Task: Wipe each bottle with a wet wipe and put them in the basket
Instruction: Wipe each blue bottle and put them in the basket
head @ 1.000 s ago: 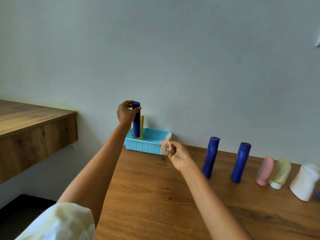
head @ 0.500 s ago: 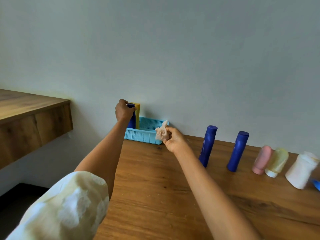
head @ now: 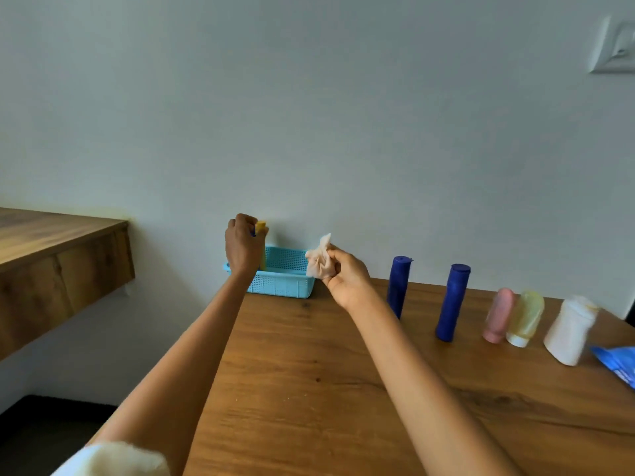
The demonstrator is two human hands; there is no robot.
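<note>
blue basket (head: 280, 281): far counter (head: 309, 389) edge
left hand (head: 242, 245): grips dark blue bottle (head: 253, 231) inside basket — beside yellow bottle (head: 262, 235)
right hand (head: 345, 276): pinches crumpled wipe (head: 319, 261)

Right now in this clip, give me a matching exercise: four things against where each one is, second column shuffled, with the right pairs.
Things:
1. wet wipe
2. yellow bottle
3. pink bottle
4. blue packet

Places:
A. at the table's right edge
B. standing in the basket
C. bunched in the right hand
D. on the table beside the pale yellow bottle

Pairs: 1-C, 2-B, 3-D, 4-A
</note>
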